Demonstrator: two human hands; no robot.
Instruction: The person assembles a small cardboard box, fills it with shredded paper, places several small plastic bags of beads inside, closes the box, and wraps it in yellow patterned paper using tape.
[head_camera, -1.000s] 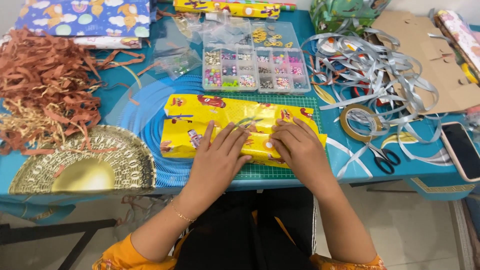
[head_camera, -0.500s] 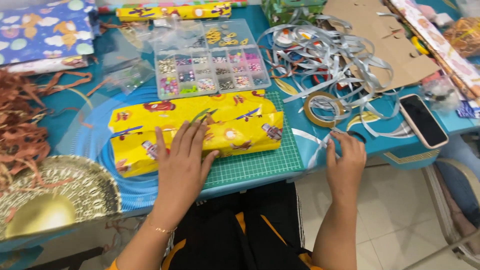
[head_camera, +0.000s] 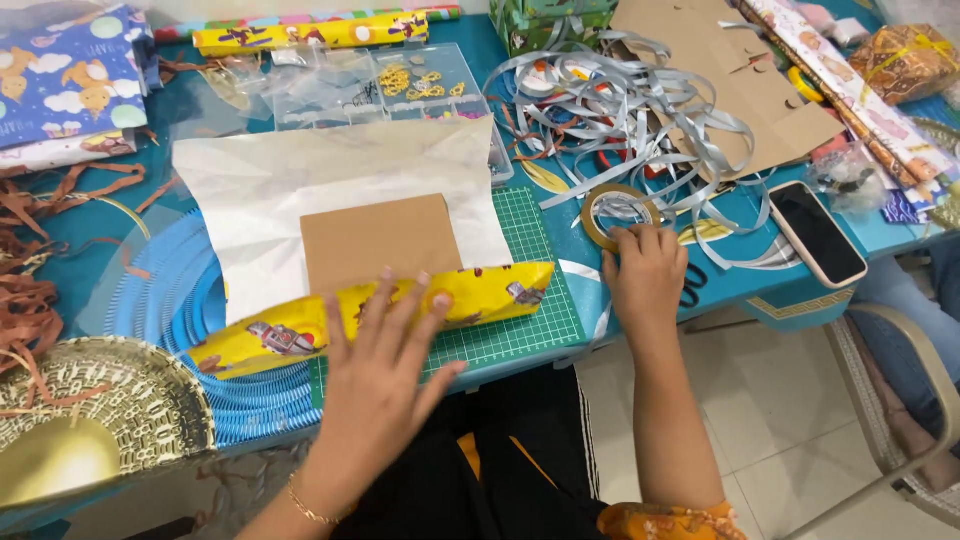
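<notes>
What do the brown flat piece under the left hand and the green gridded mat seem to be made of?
The brown flat piece looks like plain cardboard: matte, stiff, straight-edged. The green mat seems a rubbery or vinyl cutting mat, dull with a printed grid. The left hand presses yellow wrapping paper, which looks thin and glossy, creased at its fold.

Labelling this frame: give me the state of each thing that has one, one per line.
wrapping paper: unfolded, white side up, near edge folded over
cardboard box: flat on the paper, uncovered
left hand: flat, pressing the folded edge
right hand: fingers on the tape roll
tape roll: flat on table
phone: screen dark
bead organizer: lid closed
</notes>
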